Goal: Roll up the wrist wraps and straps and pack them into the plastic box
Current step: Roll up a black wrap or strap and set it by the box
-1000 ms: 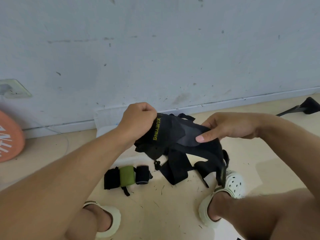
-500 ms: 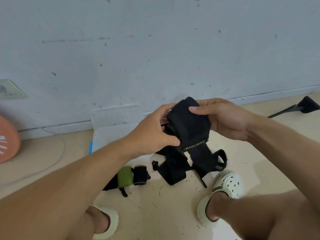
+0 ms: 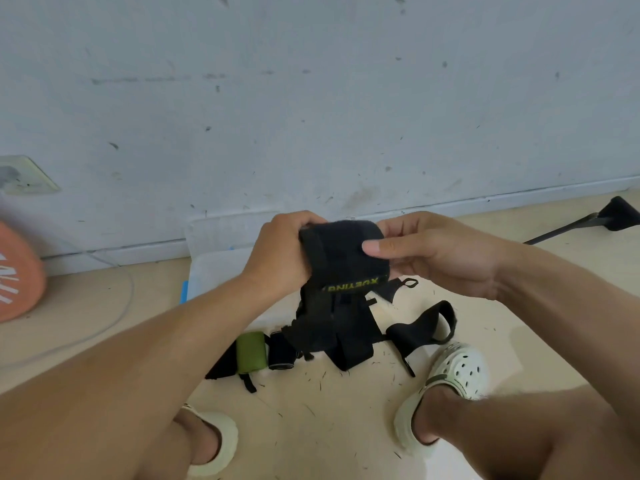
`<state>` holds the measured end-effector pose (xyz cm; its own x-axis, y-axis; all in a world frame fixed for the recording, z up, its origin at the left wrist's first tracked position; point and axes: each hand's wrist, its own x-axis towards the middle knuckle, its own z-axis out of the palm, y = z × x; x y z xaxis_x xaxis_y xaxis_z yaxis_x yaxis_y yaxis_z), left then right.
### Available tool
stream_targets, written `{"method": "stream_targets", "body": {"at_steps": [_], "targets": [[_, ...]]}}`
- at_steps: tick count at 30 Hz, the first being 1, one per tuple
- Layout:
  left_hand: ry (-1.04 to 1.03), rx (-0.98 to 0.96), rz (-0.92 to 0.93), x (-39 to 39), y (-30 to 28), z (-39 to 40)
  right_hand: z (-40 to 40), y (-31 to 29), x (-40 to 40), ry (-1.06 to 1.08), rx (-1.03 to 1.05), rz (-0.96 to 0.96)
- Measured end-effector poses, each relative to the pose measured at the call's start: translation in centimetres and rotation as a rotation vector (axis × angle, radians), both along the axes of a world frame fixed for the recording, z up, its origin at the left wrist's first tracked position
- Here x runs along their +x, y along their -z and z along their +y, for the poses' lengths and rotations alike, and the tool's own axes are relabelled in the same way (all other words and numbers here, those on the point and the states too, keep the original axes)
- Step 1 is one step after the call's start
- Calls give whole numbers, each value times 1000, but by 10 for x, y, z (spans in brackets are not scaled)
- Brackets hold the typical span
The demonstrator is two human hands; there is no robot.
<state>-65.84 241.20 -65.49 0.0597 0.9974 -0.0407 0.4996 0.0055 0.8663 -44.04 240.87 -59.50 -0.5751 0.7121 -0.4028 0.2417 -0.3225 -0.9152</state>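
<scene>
Since half a second ago both hands have shifted apart: left hand [image 3: 277,258] grips the black wrist wrap [image 3: 341,252] roll's left end, right hand [image 3: 426,251] pinches its right, lettering upside-down, tail hanging floorward above plastic box [image 3: 214,271].

Orange disc [image 3: 19,271] against the scuffed wall [image 3: 311,98], wall socket [image 3: 24,176] above, pale clogs [image 3: 457,372] on the floor [image 3: 346,427]
</scene>
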Motion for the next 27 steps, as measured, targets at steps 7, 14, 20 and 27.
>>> {"method": "stream_targets", "body": {"at_steps": [7,14,20,27], "targets": [[202,-28,29,5,-10,-12,7,6,-7,417,-15,-6],[201,218,84,16,-15,-25,7,8,-15,554,-71,86],[98,167,-21,10,-14,-19,2,5,-19,515,-75,98],[143,28,-148,7,-24,-11,1,-6,-7,308,427,-336]]}}
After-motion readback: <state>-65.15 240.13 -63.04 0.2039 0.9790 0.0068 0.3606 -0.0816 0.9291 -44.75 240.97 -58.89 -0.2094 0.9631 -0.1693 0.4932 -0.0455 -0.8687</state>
